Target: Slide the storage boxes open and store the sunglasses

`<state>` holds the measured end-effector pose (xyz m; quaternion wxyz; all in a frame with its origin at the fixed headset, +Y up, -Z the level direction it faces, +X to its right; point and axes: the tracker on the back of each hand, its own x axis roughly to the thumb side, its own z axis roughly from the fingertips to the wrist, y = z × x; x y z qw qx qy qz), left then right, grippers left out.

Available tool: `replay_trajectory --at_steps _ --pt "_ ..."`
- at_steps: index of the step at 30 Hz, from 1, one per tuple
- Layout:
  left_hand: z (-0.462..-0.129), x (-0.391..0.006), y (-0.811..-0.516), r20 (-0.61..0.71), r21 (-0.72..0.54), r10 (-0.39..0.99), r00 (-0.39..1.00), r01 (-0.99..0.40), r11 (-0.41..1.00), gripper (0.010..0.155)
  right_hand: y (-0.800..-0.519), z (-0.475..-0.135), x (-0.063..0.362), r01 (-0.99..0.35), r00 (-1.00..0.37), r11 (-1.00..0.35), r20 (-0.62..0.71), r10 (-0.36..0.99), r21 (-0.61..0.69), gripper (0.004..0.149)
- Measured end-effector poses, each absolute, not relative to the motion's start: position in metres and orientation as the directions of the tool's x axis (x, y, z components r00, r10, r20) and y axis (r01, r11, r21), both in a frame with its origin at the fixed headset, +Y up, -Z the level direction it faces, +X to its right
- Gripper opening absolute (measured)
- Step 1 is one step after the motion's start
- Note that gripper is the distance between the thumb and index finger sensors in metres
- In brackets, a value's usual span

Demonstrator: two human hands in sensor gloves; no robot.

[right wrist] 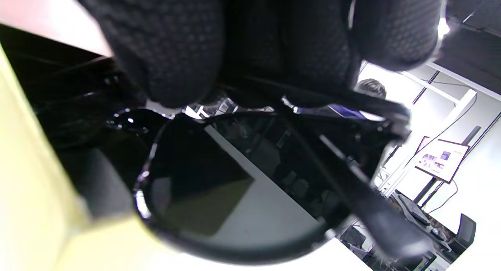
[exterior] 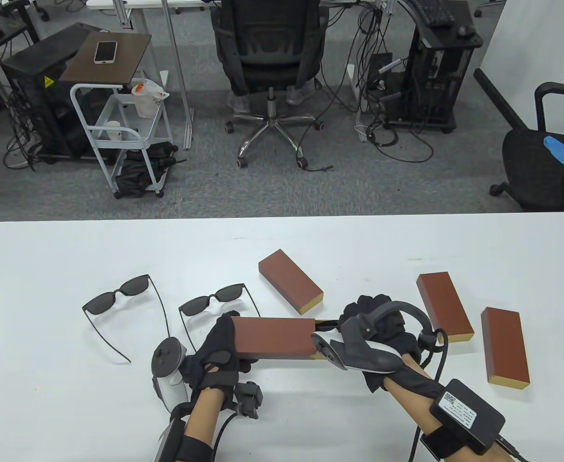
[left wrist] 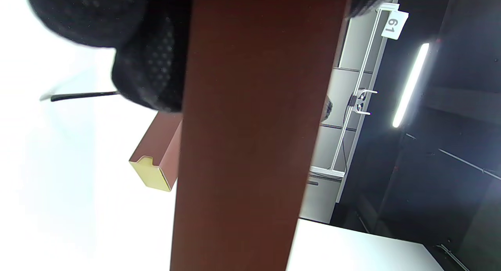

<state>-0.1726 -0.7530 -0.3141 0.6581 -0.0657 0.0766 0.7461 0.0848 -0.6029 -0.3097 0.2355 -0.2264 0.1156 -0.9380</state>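
Observation:
My left hand (exterior: pixel 216 349) grips a brown storage box (exterior: pixel 273 337) and holds it above the table; the box also fills the left wrist view (left wrist: pixel 250 138). My right hand (exterior: pixel 375 327) pinches a folded pair of dark sunglasses (right wrist: pixel 250 185) at the box's right end, where a yellow inner tray (right wrist: pixel 35 208) shows. Only a dark sliver of these sunglasses (exterior: pixel 326 321) shows in the table view. Two more pairs lie open on the table: one at the left (exterior: pixel 118 294) and one (exterior: pixel 214 299) just behind my left hand.
Three closed brown boxes lie on the white table (exterior: pixel 45 269): one behind the held box (exterior: pixel 290 281), two at the right (exterior: pixel 444 306) (exterior: pixel 504 345). The first of these also shows in the left wrist view (left wrist: pixel 156 161). Chairs and a cart stand beyond the far edge.

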Motion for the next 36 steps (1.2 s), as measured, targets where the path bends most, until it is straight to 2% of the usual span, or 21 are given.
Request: replay_trajectory --at_steps 13,16,21,24,27,31,36 --pt "-0.313 -0.162 -0.749 -0.231 -0.072 0.961 -0.152 -0.982 -0.173 0.073 -0.606 -0.316 0.075 0.255 -0.866 -0.934 0.372 -0.336 -0.25 0.039" --pt "-0.313 -0.161 -0.752 -0.239 -0.067 0.957 -0.163 -0.981 -0.184 0.073 -0.607 -0.317 0.075 0.257 -0.871 -0.932 0.356 -0.338 -0.256 0.038" --pt "-0.314 -0.164 -0.755 -0.236 -0.052 0.96 -0.15 -0.985 -0.167 0.073 -0.614 -0.32 0.081 0.186 -0.899 -0.957 0.353 -0.258 -0.225 0.039" --pt "-0.314 -0.166 -0.755 -0.232 -0.054 0.963 -0.139 -0.986 -0.156 0.073 -0.614 -0.32 0.088 0.107 -0.921 -0.976 0.351 -0.17 -0.191 0.041" --pt "-0.315 -0.167 -0.756 -0.233 -0.057 0.961 -0.15 -0.984 -0.167 0.073 -0.607 -0.322 0.101 -0.036 -0.946 -0.981 0.324 -0.028 -0.19 0.042" --pt "-0.315 -0.172 -0.757 -0.233 -0.033 0.961 -0.15 -0.986 -0.162 0.073 -0.604 -0.336 0.133 -0.256 -0.952 -0.944 0.224 0.209 -0.207 0.046" --pt "-0.316 -0.175 -0.76 -0.237 -0.035 0.958 -0.164 -0.984 -0.177 0.073 -0.633 -0.35 0.179 -0.535 -0.845 -0.834 0.073 0.53 -0.133 0.064"
